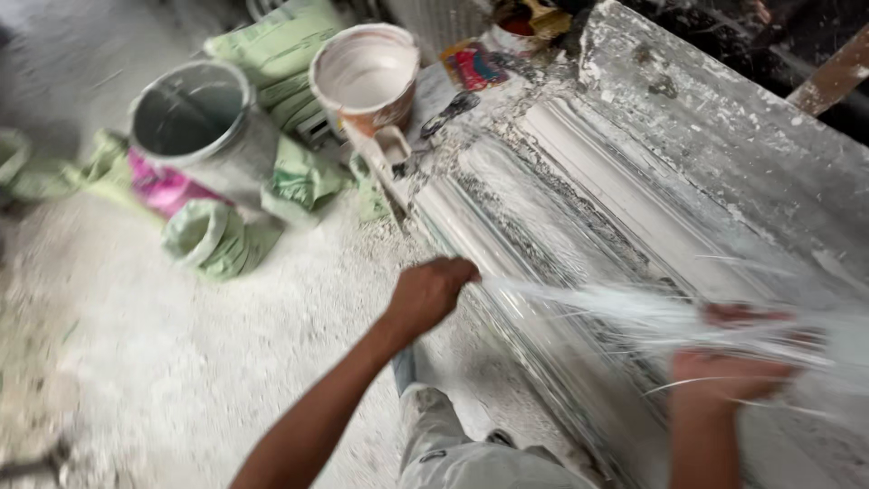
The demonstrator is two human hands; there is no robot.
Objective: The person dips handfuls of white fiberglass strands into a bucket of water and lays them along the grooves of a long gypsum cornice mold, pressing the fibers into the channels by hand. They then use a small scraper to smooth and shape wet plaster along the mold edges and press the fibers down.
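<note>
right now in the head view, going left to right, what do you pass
grey bucket → white-coated bucket → left hand gripping one end of a bundle of white fibres → right hand under the other end, over the long plaster moulding

Both hands closed: left (pixel 433 292) fisted, right (pixel 729 362) curled, arms outstretched.

Grey bucket (pixel 195 122), white-coated bucket (pixel 367 74), green sacks (pixel 272 54) on dusty floor (pixel 181 362).

Fibre bundle (pixel 634 312) across mould (pixel 579 217); buckets (pixel 195 122) on floor (pixel 181 362) left.
</note>
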